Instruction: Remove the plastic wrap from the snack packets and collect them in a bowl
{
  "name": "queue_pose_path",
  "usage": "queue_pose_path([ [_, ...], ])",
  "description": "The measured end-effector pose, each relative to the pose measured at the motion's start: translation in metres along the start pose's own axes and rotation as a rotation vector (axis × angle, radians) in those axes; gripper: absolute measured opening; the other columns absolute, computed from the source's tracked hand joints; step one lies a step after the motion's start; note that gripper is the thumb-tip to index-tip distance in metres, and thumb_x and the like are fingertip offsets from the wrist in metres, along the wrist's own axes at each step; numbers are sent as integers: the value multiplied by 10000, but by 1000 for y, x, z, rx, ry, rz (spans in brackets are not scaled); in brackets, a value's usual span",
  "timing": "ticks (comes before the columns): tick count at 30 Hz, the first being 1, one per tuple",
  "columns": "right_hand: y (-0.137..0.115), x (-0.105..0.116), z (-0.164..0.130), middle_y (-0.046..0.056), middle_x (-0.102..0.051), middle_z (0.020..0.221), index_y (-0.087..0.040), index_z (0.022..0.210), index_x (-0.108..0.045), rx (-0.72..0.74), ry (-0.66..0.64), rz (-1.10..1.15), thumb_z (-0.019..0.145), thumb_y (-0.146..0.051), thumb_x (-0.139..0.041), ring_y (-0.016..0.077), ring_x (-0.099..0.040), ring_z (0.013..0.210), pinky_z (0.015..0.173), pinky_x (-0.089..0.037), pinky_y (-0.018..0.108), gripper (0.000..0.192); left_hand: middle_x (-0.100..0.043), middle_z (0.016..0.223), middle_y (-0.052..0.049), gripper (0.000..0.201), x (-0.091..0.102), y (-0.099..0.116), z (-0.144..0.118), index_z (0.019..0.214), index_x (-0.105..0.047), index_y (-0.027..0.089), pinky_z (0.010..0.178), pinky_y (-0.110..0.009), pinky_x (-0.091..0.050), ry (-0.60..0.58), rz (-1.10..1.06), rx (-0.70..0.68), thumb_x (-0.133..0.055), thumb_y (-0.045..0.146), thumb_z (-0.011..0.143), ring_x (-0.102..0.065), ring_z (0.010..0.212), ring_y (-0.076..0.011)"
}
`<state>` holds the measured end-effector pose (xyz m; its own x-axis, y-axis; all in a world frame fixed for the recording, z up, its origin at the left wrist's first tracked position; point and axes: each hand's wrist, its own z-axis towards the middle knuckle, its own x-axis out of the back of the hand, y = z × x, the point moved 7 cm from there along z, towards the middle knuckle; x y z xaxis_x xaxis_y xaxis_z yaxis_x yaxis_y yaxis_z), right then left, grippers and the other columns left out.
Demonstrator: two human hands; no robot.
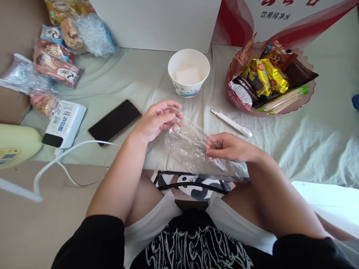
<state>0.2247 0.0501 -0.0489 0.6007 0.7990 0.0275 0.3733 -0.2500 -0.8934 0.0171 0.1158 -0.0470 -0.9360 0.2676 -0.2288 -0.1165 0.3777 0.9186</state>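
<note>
the clear plastic film [192,146] is at the center of the frame, its lower end extending past the near edge of the pale green cloth [283,138]; bare cloth separates the film from the slim white tool [232,123] to its right. the right hand [228,147] pinches the film, forearm angled from lower right. the left hand [157,118], fingers curved and parted, meets the film's upper end; its grip cannot be determined.
</note>
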Motion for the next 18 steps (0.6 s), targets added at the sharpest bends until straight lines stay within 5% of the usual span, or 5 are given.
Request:
queue_pose_path([
  [5,-7,19,-3,-12,-644,623,-204,750,-600,138,301,158,834,-466,-800,103,-563,559,534,-448,246,341,-764,1149,-55,460,7,-4,4,1189,-623,234,885,-339,-630,159,-184,-104,-769,452,810,-780,1057,-230],
  [8,-9,36,-9,-25,-616,601,-211,741,-591,244,600,273,805,-522,-829,94,-532,521,514,-448,251,397,-748,1303,-110,626,-18,-21,4,1244,-611,249,1038,-421,-591,51,-327,-26,-804,615,774,-717,1266,-299],
  [13,-11,37,-8,-35,-595,589,-214,730,-587,323,730,302,815,-485,-808,89,-524,517,528,-464,255,360,-819,1104,-107,658,-68,-46,-4,1166,-667,206,936,-391,-624,-240,-332,167,-989,427,636,-800,1033,-265],
  [15,-10,35,-7,-33,-611,595,-213,749,-592,302,724,285,816,-462,-797,92,-542,524,533,-470,252,329,-828,970,-93,468,-72,-48,-4,1051,-706,168,842,-350,-633,-237,-249,169,-945,366,701,-809,910,-235],
  [18,-5,34,-7,-26,-655,626,-218,798,-590,249,728,301,797,-448,-797,106,-590,542,541,-494,252,310,-815,853,-72,233,-59,-44,-1,928,-713,149,757,-317,-635,-76,-139,118,-824,301,790,-806,813,-211],
])
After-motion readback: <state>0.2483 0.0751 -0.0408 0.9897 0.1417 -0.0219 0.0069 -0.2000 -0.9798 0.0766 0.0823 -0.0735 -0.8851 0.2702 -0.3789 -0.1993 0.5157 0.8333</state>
